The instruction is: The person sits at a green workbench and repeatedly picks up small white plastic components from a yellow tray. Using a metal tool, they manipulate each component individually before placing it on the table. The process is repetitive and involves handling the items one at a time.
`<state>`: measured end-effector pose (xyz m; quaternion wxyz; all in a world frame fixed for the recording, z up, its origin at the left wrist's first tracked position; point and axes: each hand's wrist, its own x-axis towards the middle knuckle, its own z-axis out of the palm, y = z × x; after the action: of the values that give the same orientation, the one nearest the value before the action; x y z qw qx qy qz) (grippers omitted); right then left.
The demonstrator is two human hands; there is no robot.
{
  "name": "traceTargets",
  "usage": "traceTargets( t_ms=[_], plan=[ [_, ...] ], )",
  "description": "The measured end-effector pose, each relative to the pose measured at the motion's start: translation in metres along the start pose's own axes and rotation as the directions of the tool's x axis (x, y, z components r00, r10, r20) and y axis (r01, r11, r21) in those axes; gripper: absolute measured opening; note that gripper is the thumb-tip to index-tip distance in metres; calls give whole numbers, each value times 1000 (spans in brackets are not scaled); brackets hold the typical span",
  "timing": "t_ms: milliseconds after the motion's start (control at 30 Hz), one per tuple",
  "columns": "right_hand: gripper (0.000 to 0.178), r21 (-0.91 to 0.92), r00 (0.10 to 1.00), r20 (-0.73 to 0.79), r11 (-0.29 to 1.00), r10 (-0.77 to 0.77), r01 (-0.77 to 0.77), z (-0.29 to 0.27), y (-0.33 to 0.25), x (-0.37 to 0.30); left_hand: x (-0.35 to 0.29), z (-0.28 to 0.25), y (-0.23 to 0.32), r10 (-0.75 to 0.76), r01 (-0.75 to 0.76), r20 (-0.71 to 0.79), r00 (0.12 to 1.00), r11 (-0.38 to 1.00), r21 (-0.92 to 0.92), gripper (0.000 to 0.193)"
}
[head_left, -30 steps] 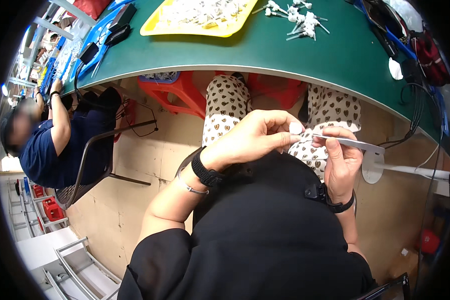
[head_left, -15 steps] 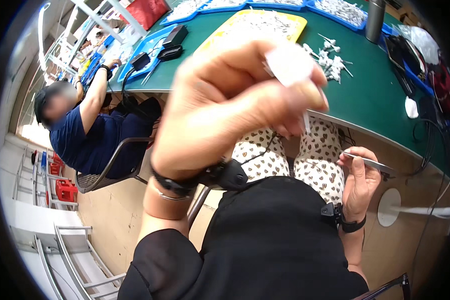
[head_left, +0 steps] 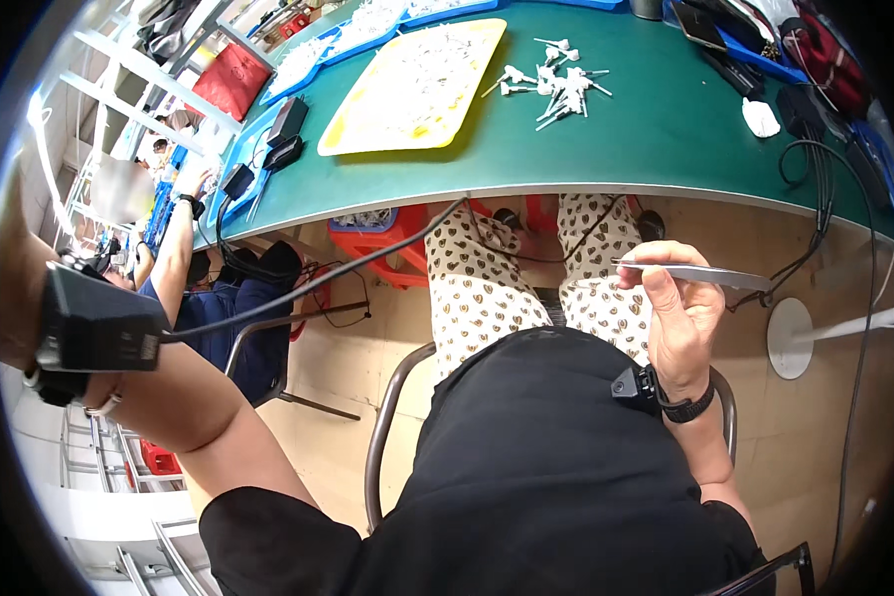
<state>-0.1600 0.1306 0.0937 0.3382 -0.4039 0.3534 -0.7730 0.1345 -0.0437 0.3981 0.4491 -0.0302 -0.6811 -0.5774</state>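
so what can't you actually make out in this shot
- Left hand: head view, cut off by the left rim; only the wrist with its black device shows.
- Tweezers in the right hand: too small to tell whether the tips pinch anything.
- White parts on the yellow tray: too small to identify.

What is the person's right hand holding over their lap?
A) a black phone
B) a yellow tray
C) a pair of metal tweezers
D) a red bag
C: the right hand pinches thin silver tweezers above the lap, while the yellow tray lies on the green table.
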Motion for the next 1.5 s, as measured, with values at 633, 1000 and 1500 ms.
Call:
traceTargets(
  t_ms=[633,1000,1500],
  plan=[
    [18,-36,986,-56,986,159,-161,16,23,-5,-175,95,-286,-690,674,-227,687,722,-155,12],
    [17,-185,981,15,965,194,-188,26,30,-9,-186,91,-296,-575,585,-227,786,810,-29,17],
    [14,-491,997,68,868,-46,73,16,41,-13,-197,91,-313,-524,524,-50,850,834,171,15]
  ],
)
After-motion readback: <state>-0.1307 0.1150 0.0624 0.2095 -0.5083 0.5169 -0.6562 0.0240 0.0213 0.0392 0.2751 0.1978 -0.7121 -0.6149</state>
